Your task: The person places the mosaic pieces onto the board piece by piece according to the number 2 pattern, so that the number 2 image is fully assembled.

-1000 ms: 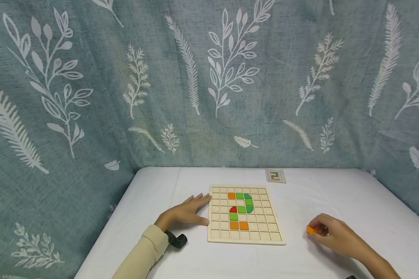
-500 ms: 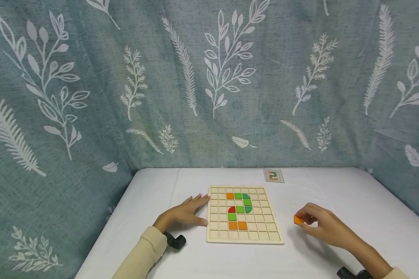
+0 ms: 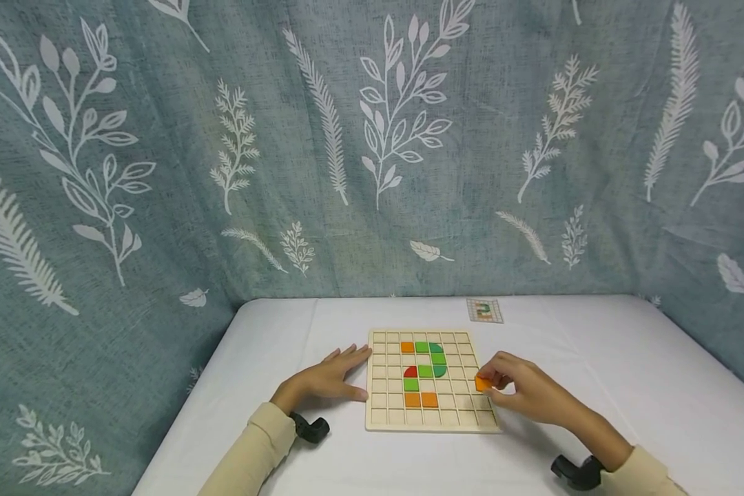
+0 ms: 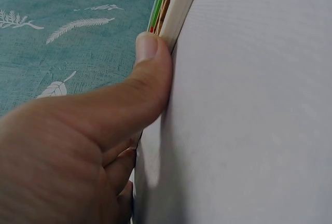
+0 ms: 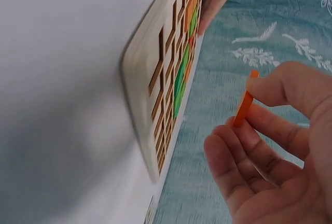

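A wooden grid board (image 3: 384,417) lies on the white table, with orange, green and red tiles set in some of its squares. My left hand (image 3: 325,379) has its fingers spread, and its fingertips and thumb touch the board's left edge. In the left wrist view the thumb (image 4: 132,92) presses against the board's side. Between thumb and fingers my right hand (image 3: 523,389) pinches an orange tile (image 3: 483,383), which overlaps the board's right edge in the head view. The right wrist view shows that tile (image 5: 246,99) edge-on, thin and flat, raised off the board.
A small printed card (image 3: 485,311) with a coloured grid pattern lies behind the board on the white tablecloth (image 3: 552,337). A leaf-patterned curtain (image 3: 322,138) rises at the back and sides. Black wrist cameras sit on both wrists.
My right hand has lifted the orange tile from the table at the right and carried it left to the board's right edge. The left hand has stayed at the board's left edge.
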The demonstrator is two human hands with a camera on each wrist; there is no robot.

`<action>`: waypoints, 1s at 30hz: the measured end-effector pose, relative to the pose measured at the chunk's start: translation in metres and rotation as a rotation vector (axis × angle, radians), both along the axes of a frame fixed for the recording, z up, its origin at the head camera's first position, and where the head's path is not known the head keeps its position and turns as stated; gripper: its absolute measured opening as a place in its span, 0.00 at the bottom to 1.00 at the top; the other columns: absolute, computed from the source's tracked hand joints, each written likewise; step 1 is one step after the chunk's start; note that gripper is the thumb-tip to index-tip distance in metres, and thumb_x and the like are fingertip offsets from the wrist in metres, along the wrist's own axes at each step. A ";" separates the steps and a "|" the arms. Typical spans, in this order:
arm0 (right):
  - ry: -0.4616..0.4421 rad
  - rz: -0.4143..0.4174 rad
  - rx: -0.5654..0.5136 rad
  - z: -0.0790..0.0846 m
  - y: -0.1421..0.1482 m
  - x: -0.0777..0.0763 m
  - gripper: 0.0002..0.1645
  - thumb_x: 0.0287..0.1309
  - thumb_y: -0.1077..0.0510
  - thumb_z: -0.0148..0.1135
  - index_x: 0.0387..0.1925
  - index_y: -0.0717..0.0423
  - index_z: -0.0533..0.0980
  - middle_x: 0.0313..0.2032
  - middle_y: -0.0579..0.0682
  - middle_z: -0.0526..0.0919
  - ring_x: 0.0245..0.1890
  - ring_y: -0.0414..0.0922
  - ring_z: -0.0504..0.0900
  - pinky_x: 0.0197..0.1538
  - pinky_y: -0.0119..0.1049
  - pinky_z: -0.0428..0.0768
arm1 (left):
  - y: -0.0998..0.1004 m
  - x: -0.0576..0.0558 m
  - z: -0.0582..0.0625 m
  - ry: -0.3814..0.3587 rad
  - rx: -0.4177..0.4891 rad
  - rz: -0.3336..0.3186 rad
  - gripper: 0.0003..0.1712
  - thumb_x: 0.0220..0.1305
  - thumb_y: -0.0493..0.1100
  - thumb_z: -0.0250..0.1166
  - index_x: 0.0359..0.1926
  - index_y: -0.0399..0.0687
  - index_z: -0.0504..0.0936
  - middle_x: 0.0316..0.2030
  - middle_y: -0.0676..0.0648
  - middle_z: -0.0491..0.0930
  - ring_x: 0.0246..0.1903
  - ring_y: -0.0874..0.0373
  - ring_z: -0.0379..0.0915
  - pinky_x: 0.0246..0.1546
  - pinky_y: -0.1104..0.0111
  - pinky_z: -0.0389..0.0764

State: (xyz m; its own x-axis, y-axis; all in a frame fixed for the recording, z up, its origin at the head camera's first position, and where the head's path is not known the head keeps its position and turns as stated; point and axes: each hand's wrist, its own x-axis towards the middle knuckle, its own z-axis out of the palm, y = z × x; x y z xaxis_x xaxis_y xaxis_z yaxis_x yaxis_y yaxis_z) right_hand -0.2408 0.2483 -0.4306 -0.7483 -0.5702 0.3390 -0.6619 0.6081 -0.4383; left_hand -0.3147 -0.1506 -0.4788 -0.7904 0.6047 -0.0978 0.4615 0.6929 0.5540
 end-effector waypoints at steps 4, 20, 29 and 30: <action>-0.013 0.004 0.026 -0.001 -0.014 -0.006 0.12 0.56 0.64 0.67 0.42 0.50 0.80 0.38 0.39 0.79 0.36 0.35 0.78 0.36 0.34 0.82 | -0.001 0.001 -0.001 -0.003 0.003 0.003 0.56 0.60 0.64 0.69 0.79 0.51 0.52 0.79 0.49 0.49 0.80 0.50 0.36 0.80 0.51 0.37; -0.116 0.094 0.063 -0.012 -0.043 -0.020 0.11 0.59 0.60 0.69 0.45 0.55 0.83 0.39 0.44 0.79 0.37 0.40 0.78 0.39 0.30 0.81 | 0.000 0.000 0.003 0.008 -0.005 -0.023 0.55 0.61 0.63 0.68 0.80 0.50 0.51 0.80 0.48 0.47 0.80 0.48 0.36 0.80 0.49 0.36; -0.108 0.094 0.092 -0.023 -0.047 -0.021 0.09 0.58 0.59 0.71 0.42 0.52 0.84 0.40 0.42 0.81 0.38 0.38 0.77 0.40 0.30 0.80 | 0.001 0.001 0.003 0.004 0.000 -0.020 0.55 0.61 0.62 0.68 0.79 0.50 0.51 0.79 0.47 0.48 0.80 0.48 0.36 0.80 0.49 0.36; -0.107 0.093 0.097 -0.023 -0.047 -0.022 0.09 0.58 0.59 0.71 0.42 0.51 0.84 0.40 0.42 0.81 0.39 0.38 0.77 0.41 0.31 0.80 | 0.001 0.001 0.004 0.003 0.001 -0.020 0.55 0.61 0.62 0.68 0.79 0.50 0.51 0.79 0.47 0.48 0.80 0.48 0.36 0.80 0.49 0.36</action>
